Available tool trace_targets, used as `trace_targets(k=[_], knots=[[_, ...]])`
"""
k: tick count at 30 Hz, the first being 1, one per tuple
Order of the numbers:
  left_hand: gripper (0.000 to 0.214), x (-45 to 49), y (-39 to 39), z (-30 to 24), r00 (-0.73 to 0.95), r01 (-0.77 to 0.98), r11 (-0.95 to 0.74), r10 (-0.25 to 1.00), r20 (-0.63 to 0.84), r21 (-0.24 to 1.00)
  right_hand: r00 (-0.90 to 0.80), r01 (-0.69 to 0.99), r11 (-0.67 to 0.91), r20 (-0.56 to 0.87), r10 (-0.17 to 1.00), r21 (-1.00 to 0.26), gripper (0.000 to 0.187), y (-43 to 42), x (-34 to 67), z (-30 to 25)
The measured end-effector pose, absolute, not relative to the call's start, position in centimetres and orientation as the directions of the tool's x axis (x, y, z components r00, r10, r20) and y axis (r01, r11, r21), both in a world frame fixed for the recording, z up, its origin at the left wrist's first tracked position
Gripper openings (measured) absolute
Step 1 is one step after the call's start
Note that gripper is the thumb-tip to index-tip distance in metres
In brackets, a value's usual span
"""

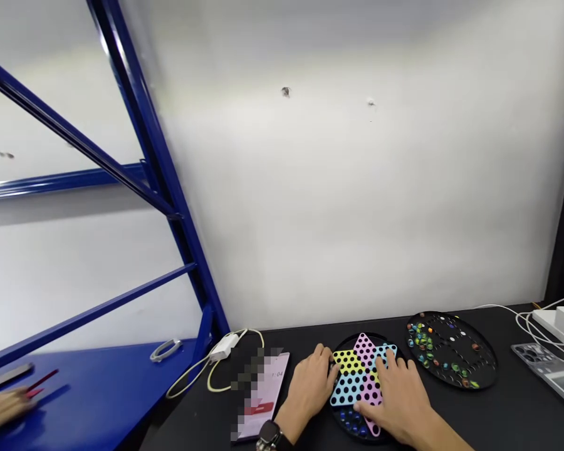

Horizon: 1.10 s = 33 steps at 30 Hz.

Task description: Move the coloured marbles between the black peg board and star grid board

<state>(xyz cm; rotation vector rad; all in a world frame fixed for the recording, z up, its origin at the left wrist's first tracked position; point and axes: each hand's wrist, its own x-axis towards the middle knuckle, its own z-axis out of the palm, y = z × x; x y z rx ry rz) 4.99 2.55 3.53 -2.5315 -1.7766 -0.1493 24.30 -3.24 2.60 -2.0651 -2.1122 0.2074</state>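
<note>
A star-shaped Chinese checkers board (pixel 349 389) in yellow, pink and light blue, full of dark holes, lies over a round black tray (pixel 342 433). Dark blue marbles (pixel 352 418) show under its lower edge. At the left rim of this tray, my left hand (pixel 311 379) is closed, fingers curled at the edge and thumb beside the board. What its fingertips press on is partly hidden. My right hand (pixel 401 393) rests on the board's right side, fingers spread and thumb stretched toward the lower pink point. A watch (pixel 269 433) sits on my left wrist.
Right of the board stands a second round black tray (pixel 486 357) with several coloured marbles. A phone (pixel 275 382) lies left, near a white adapter (pixel 224 346) with cable. A grey device (pixel 543 369) and power strip (pixel 552 326) sit far right. Another person's hand (pixel 4 407) is over the blue table (pixel 98 382).
</note>
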Motion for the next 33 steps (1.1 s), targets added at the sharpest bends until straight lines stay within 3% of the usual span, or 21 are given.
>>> trace_targets(k=[8, 14, 25, 30, 33], knots=[[0.035, 6.5, 1.8, 2.2, 0.313, 0.944, -0.309, 0.950, 0.014, -0.112, -0.027, 0.966, 0.037, 0.044, 0.999, -0.256, 0.090, -3.3, 24.0, 1.5], [0.039, 6.0, 1.6, 2.3, 0.381, 0.923, -0.382, 0.924, -0.025, -0.051, -0.037, 0.961, 0.048, 0.044, 0.998, -0.271, 0.086, -3.4, 24.2, 1.6], [0.045, 6.0, 1.5, 2.6, 0.274, 0.960, -0.277, 0.959, 0.067, 0.035, -0.033, 0.930, 0.045, 0.039, 0.999, -0.366, 0.080, -2.7, 25.4, 1.8], [0.051, 5.5, 2.0, 3.0, 0.152, 0.976, -0.173, 0.976, 0.154, 0.130, 0.048, 0.790, 0.062, 0.162, 0.986, -0.610, 0.064, -2.3, 26.8, 2.6], [0.054, 6.8, 1.7, 4.6, 0.139, 0.952, -0.195, 0.962, 0.234, 0.236, 0.006, 0.474, 0.113, 0.132, 0.991, -0.873, 0.054, -2.0, 26.8, 3.2]])
